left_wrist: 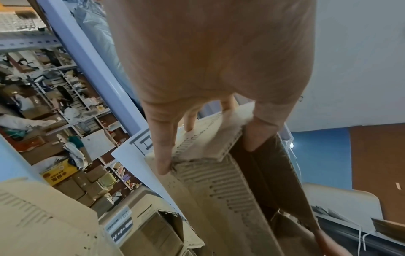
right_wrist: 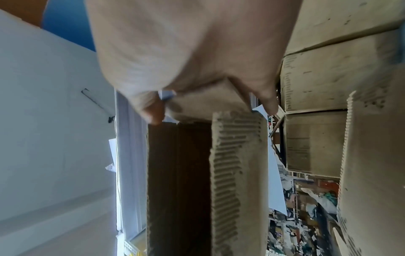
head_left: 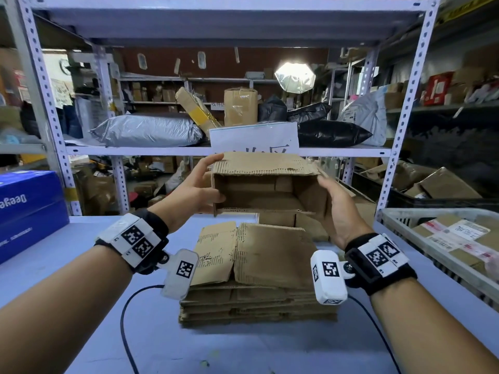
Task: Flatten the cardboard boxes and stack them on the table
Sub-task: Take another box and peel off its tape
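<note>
Now, with your left hand (head_left: 194, 184) pinching the left wall of the open brown cardboard box (head_left: 266, 182) held above the table (head_left: 81, 252) and your right hand (head_left: 337, 209) gripping its right wall, push opposite corners together so it collapses along its creases. I count one open box in hand, one stack of flattened brown cardboard (head_left: 256, 268) beneath it, and two hands.

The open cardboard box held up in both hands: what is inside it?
The open cardboard box shows only bare cardboard walls and folded inner flaps; no contents show. The left hand and right hand cover its side edges, and the lower interior is in shadow.
</note>
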### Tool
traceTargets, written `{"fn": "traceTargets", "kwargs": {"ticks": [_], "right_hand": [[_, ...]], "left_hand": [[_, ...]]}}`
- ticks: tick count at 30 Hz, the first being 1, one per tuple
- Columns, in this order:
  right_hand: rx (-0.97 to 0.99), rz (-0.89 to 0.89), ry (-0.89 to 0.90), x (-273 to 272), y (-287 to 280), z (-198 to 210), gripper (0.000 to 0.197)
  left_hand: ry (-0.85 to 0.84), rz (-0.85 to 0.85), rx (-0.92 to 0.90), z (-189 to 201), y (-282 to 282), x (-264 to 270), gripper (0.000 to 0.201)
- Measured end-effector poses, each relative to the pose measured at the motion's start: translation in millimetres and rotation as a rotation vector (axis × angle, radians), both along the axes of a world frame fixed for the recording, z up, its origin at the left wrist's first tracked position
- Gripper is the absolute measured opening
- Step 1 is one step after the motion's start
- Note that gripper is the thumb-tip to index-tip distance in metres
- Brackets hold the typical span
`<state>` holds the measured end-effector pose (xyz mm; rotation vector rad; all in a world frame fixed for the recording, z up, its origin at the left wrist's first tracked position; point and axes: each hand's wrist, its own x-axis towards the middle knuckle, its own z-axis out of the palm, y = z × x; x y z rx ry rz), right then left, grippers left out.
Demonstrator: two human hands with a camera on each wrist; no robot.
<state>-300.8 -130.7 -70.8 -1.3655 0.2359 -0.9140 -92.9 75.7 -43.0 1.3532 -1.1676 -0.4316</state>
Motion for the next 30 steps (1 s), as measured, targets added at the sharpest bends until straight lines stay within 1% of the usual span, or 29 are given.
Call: {"fn": "traceTargets", "kwargs": {"ticks": [2, 3, 4, 5, 6, 7, 8, 10, 12, 13, 14, 16, 18, 19, 20, 21, 22, 23, 24, 26, 27, 28, 30], "right_hand": [[0.028, 0.137, -0.067, -2.3, 1.9, 0.9, 0.046], [0.061, 0.167, -0.085, -3.4, 2.8, 1.5, 0.053], [0.082, 0.148, -0.071, -3.3, 2.7, 1.0, 0.056], [0.074, 0.098, -0.034, -2.0, 2.7, 0.3, 0.054], [0.041, 0.024, 0.013, 0.2, 0.7, -1.3, 0.045], [0.000, -0.053, 0.044, 2.3, -1.5, -2.6, 0.035], [-0.041, -0.123, 0.065, 3.9, -3.6, -4.0, 0.035], [-0.069, -0.185, 0.050, 3.8, -4.2, -4.6, 0.056], [-0.072, -0.177, -0.007, 0.5, -0.6, -2.7, 0.074], [-0.071, -0.157, -0.031, -1.4, 1.1, -1.7, 0.077], [-0.057, -0.124, -0.063, -3.4, 3.0, -0.8, 0.074], [0.022, -0.016, -0.181, -6.6, 10.1, 0.9, 0.054], [0.150, 0.041, -0.305, -9.9, 16.4, 1.5, 0.030], [0.204, 0.055, -0.338, -12.0, 19.4, 2.7, 0.030], [0.244, 0.060, -0.354, -13.4, 21.4, 2.9, 0.036], [0.270, 0.057, -0.359, -14.2, 22.2, 2.5, 0.043], [0.290, 0.057, -0.360, -15.2, 23.1, 2.2, 0.048], [0.303, 0.059, -0.353, -16.0, 23.9, 1.4, 0.050], [0.315, 0.063, -0.350, -15.9, 23.3, -0.6, 0.049], [0.323, 0.073, -0.353, -15.3, 20.1, -6.1, 0.035], [0.319, 0.074, -0.354, -15.7, 18.0, -8.0, 0.028], [0.301, 0.057, -0.333, -16.6, 16.7, -9.5, 0.024], [0.241, -0.010, -0.257, -18.3, 14.1, -12.7, 0.028]], "left_hand": [[0.032, -0.037, -0.013, -1.2, 1.7, -1.1, 0.072], [0.041, -0.048, -0.016, -1.5, 2.6, -2.8, 0.068], [0.048, -0.055, -0.021, -1.4, 2.8, -4.5, 0.062], [0.055, -0.057, -0.026, -0.5, 2.8, -6.5, 0.052], [0.061, -0.060, -0.039, 1.2, 2.6, -8.7, 0.041], [0.065, -0.062, -0.061, 3.0, 2.9, -10.2, 0.034], [0.064, -0.063, -0.096, 4.7, 2.7, -11.0, 0.033], [0.058, -0.029, -0.176, 7.4, 1.8, -11.1, 0.031], [0.087, 0.040, -0.263, 8.4, -0.1, -9.5, 0.019], [0.102, 0.083, -0.305, 8.0, -0.6, -9.1, 0.010], [0.104, 0.140, -0.339, 7.9, -1.5, -10.0, 0.006], [0.070, 0.250, -0.402, 7.0, -2.4, -14.1, 0.020], [0.057, 0.310, -0.406, 5.4, -1.9, -19.5, 0.028], [0.059, 0.348, -0.359, 4.0, -0.8, -23.2, 0.037], [0.069, 0.391, -0.279, 3.3, 1.5, -27.1, 0.054], [0.093, 0.400, -0.172, 2.8, 3.7, -31.2, 0.071], [0.137, 0.360, -0.068, 0.7, 5.0, -34.9, 0.082], [0.213, 0.279, 0.003, -3.2, 6.9, -38.0, 0.082], [0.330, 0.197, 0.029, -7.3, 9.6, -41.1, 0.076], [0.606, 0.105, 0.001, -15.6, 16.9, -44.5, 0.060], [0.692, 0.075, -0.027, -20.7, 21.2, -43.1, 0.054], [0.733, 0.049, -0.054, -25.7, 25.0, -40.2, 0.050], [0.750, 0.012, -0.080, -32.8, 31.6, -37.4, 0.047]]}}
